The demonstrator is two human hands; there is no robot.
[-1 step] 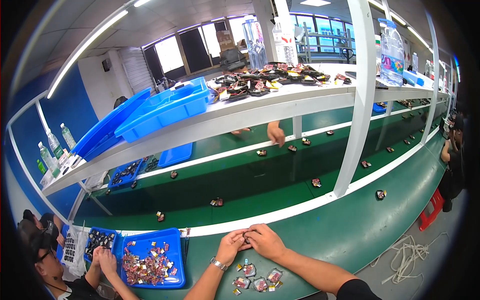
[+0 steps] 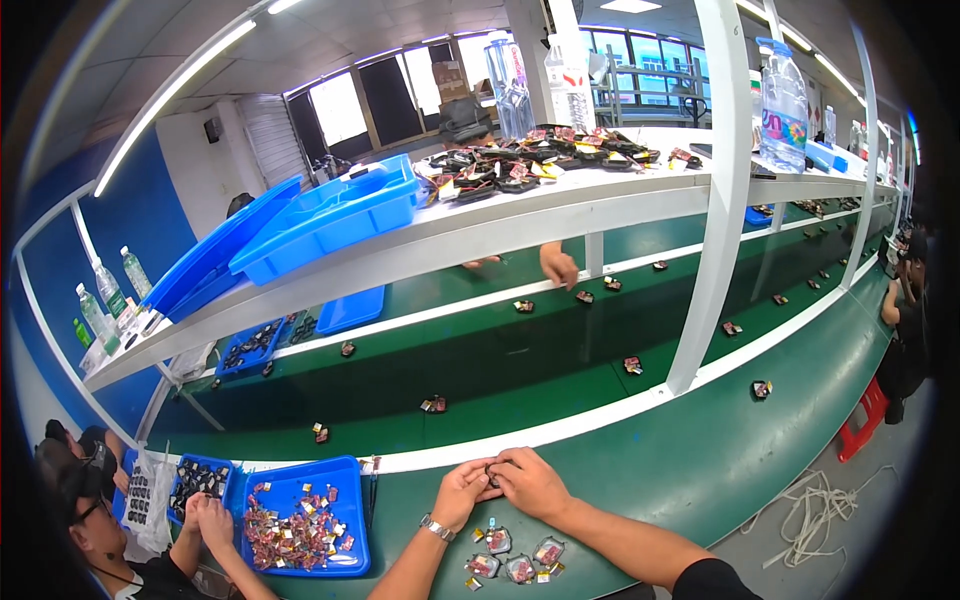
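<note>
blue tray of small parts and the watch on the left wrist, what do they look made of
The blue tray looks like moulded plastic: evenly coloured, slightly glossy, rounded corners. The watch seems metal, given its shiny silvery band; which metal can't be told.

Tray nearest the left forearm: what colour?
The tray is blue; the head view shows it best.

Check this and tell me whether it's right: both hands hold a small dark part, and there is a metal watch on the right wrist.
One thing is wrong: the head view shows the metal watch on the left wrist, not the right. Left hand and right hand do hold a small dark part.
</note>
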